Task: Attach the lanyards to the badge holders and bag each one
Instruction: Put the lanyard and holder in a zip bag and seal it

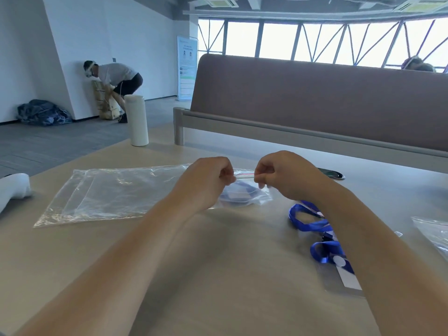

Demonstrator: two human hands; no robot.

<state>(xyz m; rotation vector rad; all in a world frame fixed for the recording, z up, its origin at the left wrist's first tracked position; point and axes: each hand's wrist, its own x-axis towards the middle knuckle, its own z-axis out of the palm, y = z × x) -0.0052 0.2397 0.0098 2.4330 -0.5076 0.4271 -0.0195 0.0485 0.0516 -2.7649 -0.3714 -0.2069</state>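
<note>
A small clear zip bag (pixel 244 194) with a blue lanyard and a badge holder inside hangs just above the table, held by its red-lined top strip. My left hand (pixel 208 180) pinches the strip's left end and my right hand (pixel 283 175) pinches its right end. Both fists are curled, knuckles up. On the table to the right lies another blue lanyard (pixel 315 224) clipped to a clear badge holder (pixel 344 280), partly hidden under my right forearm. A stack of empty clear bags (pixel 109 192) lies flat to the left.
A white bottle (pixel 137 120) stands at the table's far left. A white controller (pixel 13 187) lies at the left edge, a dark flat object (pixel 333 173) behind my right hand, more clear plastic (pixel 434 231) at the right edge. A brown bench back (pixel 315 98) rises beyond the table.
</note>
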